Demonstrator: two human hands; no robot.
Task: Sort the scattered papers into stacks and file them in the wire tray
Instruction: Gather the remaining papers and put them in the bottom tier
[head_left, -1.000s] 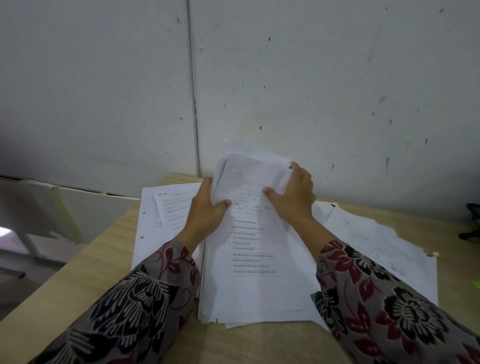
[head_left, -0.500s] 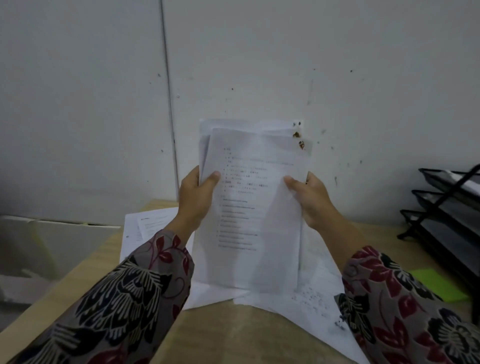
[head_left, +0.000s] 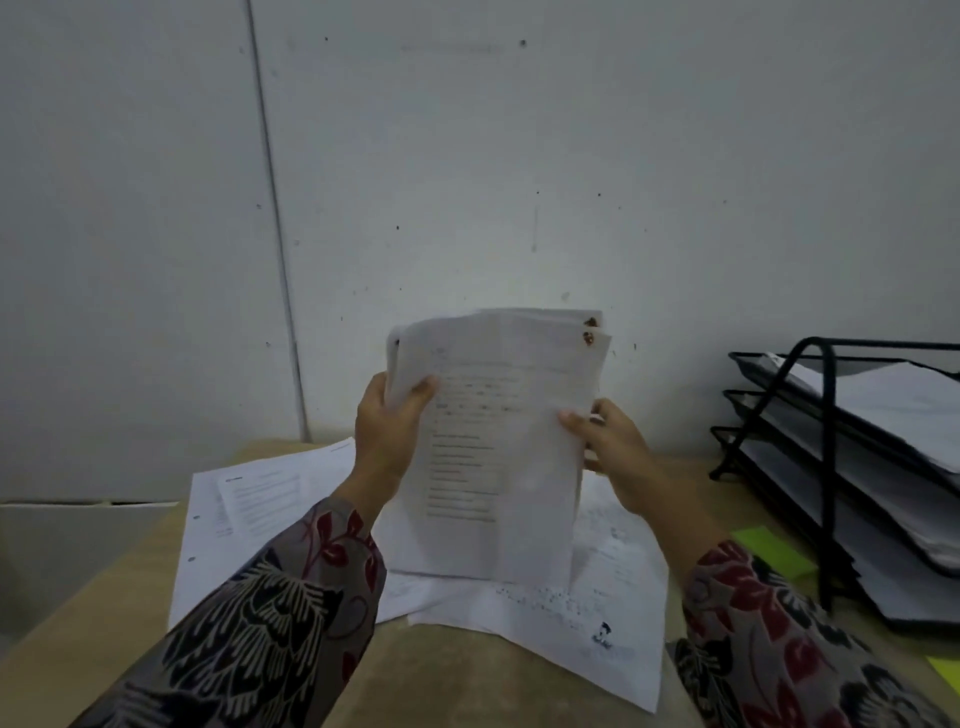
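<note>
Papers (head_left: 498, 457) are held upright as a bundle above the desk (head_left: 467, 691), pinched at both side edges. The left hand (head_left: 387, 431) is closed on the left edge, thumb laid across the printed front sheet and the fingers hidden behind. The right hand (head_left: 610, 447) is closed on the right edge, lower down, its thumb on the front and the remaining fingers wrapped round the back. The bundle's long axis stands near vertical, tilted slightly, and the sheets are not squared: the top edges are stepped, and rusty marks show at the upper right corners.

Loose sheets (head_left: 571, 603) are left lying flat on the desk beneath the bundle, and a second spread of printed pages (head_left: 260, 493) lies to the left, under the left forearm.

The wire tray (head_left: 841, 467) stands at the right edge of the desk, well apart from the bundle, its black tiers already loaded with paper and its openings facing left and toward the viewer. It lies to the right of both hands, so the right hand is the nearer one. It is judged that the bundle must be squared, then turned from upright to flat and carried rightward to slide into a tier. Two green sticky notes (head_left: 774, 551) lie on the desk near the tray's foot.
</note>
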